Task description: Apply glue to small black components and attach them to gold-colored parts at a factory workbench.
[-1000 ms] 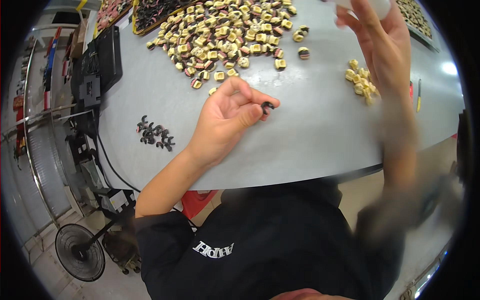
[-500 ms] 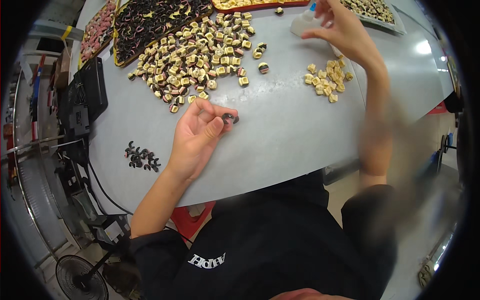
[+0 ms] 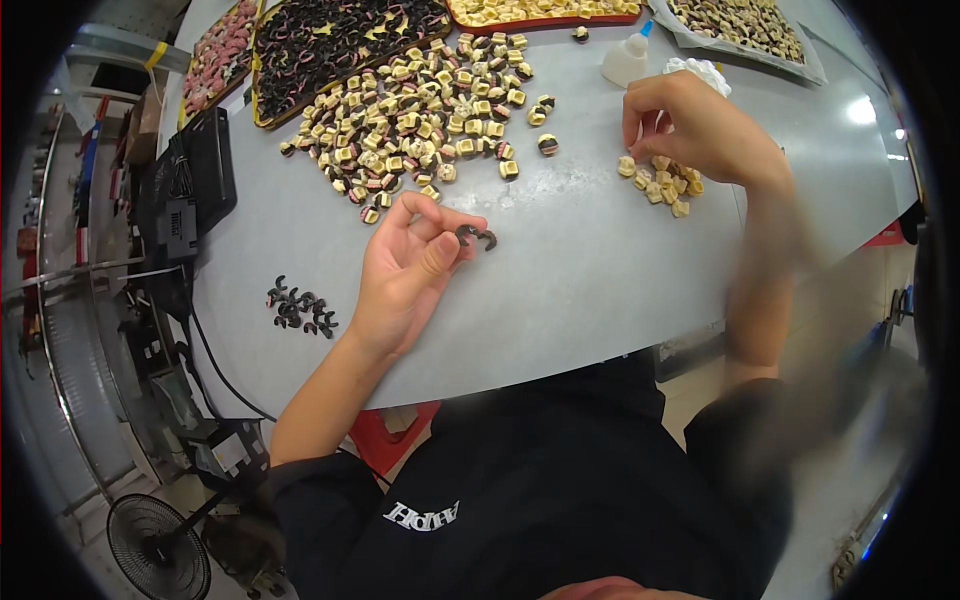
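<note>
My left hand [image 3: 405, 270] is closed, pinching a small black curved piece [image 3: 486, 240] between thumb and fingers above the grey table [image 3: 560, 290]. Several similar black curved pieces [image 3: 300, 308] lie in a small heap left of my left forearm. Over a small pile of cream-coloured block-like pieces [image 3: 665, 187] hangs my right hand [image 3: 695, 125], fingers bent down and tips close together. Whatever is between its fingertips is too small to make out. Behind it stands a translucent squeeze bottle [image 3: 625, 62] with a blue tip, untouched.
A large heap of cream, black and pink pieces [image 3: 410, 120] spreads across the far middle. Behind it are trays of black pieces [image 3: 345, 45], pink pieces [image 3: 222, 50] and cream pieces [image 3: 540, 10]. A white-lined tray [image 3: 745, 30] sits far right. A black device [image 3: 205, 165] stands at the left edge.
My right hand has moved away from the squeeze bottle, down to the cream pieces. My left hand still pinches the black curved piece. The whole view has shifted slightly.
</note>
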Demonstrator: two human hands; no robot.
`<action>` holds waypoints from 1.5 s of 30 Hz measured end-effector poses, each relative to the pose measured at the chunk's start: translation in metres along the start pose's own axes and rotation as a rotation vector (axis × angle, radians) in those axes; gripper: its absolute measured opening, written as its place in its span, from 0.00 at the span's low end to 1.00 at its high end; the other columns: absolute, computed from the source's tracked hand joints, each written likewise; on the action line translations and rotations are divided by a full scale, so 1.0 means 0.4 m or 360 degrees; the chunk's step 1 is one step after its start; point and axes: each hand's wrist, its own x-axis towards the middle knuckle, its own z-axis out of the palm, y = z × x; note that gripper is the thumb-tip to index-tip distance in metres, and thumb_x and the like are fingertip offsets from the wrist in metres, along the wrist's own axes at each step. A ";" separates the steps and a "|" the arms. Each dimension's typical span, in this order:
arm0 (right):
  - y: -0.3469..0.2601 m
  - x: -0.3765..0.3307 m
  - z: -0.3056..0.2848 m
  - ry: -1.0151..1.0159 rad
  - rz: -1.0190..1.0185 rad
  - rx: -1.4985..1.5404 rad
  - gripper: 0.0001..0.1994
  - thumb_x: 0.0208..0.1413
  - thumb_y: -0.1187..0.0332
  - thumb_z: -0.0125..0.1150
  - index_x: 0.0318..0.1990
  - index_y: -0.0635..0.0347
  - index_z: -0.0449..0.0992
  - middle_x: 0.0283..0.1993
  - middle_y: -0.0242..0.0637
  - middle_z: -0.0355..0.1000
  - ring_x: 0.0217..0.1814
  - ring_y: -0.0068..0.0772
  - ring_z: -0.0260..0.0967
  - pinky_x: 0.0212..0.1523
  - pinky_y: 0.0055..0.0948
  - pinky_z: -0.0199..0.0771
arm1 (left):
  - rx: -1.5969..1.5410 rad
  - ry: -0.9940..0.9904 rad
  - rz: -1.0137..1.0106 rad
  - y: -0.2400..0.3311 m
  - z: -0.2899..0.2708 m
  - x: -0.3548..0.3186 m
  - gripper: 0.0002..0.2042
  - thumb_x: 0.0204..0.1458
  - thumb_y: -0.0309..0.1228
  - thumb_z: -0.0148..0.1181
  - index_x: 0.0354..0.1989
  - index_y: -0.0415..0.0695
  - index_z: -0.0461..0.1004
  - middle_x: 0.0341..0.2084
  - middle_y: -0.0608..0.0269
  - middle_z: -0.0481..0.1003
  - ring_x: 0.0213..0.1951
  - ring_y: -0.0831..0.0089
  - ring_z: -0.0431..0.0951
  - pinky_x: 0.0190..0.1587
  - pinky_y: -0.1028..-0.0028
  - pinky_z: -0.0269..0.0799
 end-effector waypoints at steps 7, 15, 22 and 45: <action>-0.072 0.014 0.033 0.0340 -0.0647 0.0792 0.06 0.45 0.79 0.61 0.33 0.67 0.75 0.33 0.35 0.69 0.33 0.24 0.68 0.36 0.22 0.71 | 0.0314 0.0049 0.0464 0.003 0.007 -0.009 0.13 0.50 0.23 0.59 0.37 0.44 0.59 0.39 0.51 0.73 0.40 0.73 0.70 0.45 0.74 0.65; -0.162 0.041 0.160 0.0145 -0.0536 0.1987 0.10 0.49 0.76 0.61 0.40 0.67 0.76 0.32 0.35 0.73 0.35 0.24 0.70 0.39 0.21 0.73 | 0.1145 0.0062 0.1521 0.005 0.008 -0.016 0.16 0.43 0.15 0.62 0.36 0.42 0.61 0.34 0.50 0.75 0.36 0.69 0.73 0.39 0.73 0.68; -0.198 0.041 0.208 -0.0083 -0.0335 0.2049 0.11 0.50 0.73 0.61 0.41 0.67 0.76 0.33 0.37 0.72 0.34 0.23 0.68 0.37 0.20 0.70 | 0.1272 0.0087 0.1627 0.005 0.002 -0.014 0.17 0.42 0.16 0.63 0.36 0.42 0.62 0.34 0.51 0.77 0.34 0.69 0.72 0.37 0.75 0.68; -0.195 0.042 0.249 -0.0429 -0.0590 0.2416 0.16 0.50 0.63 0.63 0.41 0.65 0.74 0.41 0.33 0.65 0.43 0.23 0.62 0.45 0.22 0.63 | 0.1449 0.0131 0.1551 -0.014 0.003 -0.009 0.16 0.38 0.16 0.65 0.35 0.42 0.70 0.34 0.55 0.78 0.34 0.70 0.72 0.32 0.79 0.73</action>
